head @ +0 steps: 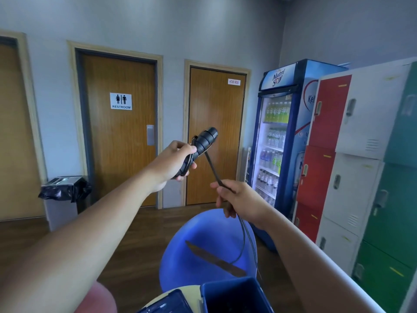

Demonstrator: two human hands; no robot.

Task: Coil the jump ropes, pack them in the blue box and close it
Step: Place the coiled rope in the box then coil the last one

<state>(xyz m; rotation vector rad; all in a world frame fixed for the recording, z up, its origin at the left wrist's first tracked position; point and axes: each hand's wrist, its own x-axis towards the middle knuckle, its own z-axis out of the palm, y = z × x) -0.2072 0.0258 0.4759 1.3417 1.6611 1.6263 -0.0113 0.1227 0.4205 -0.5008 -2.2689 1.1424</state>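
The left hand (174,161) grips the partly wrapped rope handles (211,133) in the air, above the open blue box (228,283); the right hand (239,199) pinches the loose cord (212,168). Light, limp, probably springy: keep it taut and hold it by the handles

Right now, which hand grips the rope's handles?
The left hand. It grips the black handles, already wound with cord, while the right hand only pinches the loose cord below them.
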